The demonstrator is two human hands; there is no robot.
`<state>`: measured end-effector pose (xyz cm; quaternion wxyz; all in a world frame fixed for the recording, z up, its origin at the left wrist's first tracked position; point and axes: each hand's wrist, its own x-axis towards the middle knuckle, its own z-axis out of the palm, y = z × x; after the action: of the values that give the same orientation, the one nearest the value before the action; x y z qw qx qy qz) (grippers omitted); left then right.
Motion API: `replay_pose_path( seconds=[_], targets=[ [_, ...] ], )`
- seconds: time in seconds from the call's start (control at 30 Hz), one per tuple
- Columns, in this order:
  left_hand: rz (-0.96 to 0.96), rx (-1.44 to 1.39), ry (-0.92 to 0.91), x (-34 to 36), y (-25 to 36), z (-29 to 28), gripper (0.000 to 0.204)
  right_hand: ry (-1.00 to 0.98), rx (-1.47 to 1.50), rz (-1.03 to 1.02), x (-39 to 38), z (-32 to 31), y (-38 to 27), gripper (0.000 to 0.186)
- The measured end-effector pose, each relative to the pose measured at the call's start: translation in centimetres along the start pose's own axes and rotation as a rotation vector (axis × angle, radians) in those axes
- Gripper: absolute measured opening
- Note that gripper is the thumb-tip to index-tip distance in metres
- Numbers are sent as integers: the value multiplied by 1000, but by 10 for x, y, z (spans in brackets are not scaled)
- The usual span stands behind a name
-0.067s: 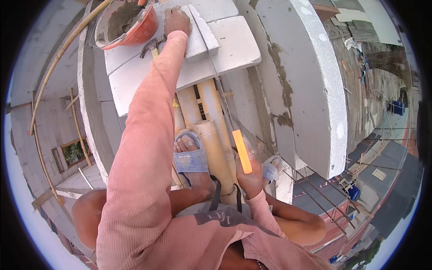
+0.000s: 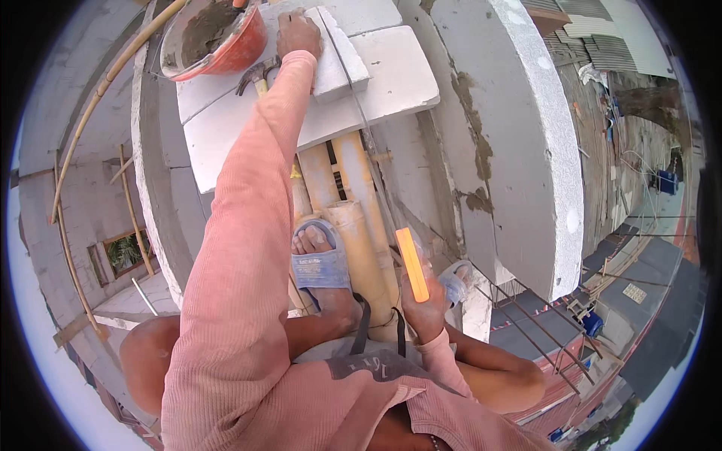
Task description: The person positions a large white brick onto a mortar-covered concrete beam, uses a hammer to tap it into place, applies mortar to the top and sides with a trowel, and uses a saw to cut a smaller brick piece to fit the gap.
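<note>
A small white block (image 2: 336, 71), looking like lightweight concrete, lies on top of larger white blocks (image 2: 391, 68). My left hand (image 2: 298, 34) holds it down from above, fingers bent against it. My right hand (image 2: 425, 304) is wrapped around the orange handle (image 2: 412, 264) of a handsaw. The thin saw blade (image 2: 361, 120), seen nearly edge-on, runs away from the handle and across the small block. Beside my left wrist lies a claw hammer (image 2: 258, 75), its handle partly under my sleeve.
A red bucket (image 2: 241, 45) of grey mortar stands at the far left of the blocks. Bamboo poles (image 2: 353, 173) lie beneath my sandalled feet. A grey block wall (image 2: 519, 150) rises on the right, with rebar (image 2: 541, 331) and a drop to lower ground beyond it.
My right hand has drawn the saw a little back toward my body. My left hand stays on the small block.
</note>
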<state>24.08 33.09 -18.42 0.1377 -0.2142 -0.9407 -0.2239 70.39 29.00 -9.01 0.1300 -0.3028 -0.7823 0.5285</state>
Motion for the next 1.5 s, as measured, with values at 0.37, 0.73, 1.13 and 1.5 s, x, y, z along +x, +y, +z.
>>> replay_pose_path(
  seconds=[0.37, 0.73, 1.13, 1.5],
  targets=[
    [499, 782, -267, 80, -23, -29, 40, 96, 1, 47, -20, 11, -21, 42],
    [371, 636, -170, -15, 27, -24, 54, -1, -67, 64, 49, 1, -19, 42],
    [254, 361, -21, 0, 3, -23, 44, 80, -46, -15, 44, 1, -26, 44],
    [38, -59, -66, -1, 42, -22, 36, 58, 29, -55, 46, 0, 11, 51]
  ],
)
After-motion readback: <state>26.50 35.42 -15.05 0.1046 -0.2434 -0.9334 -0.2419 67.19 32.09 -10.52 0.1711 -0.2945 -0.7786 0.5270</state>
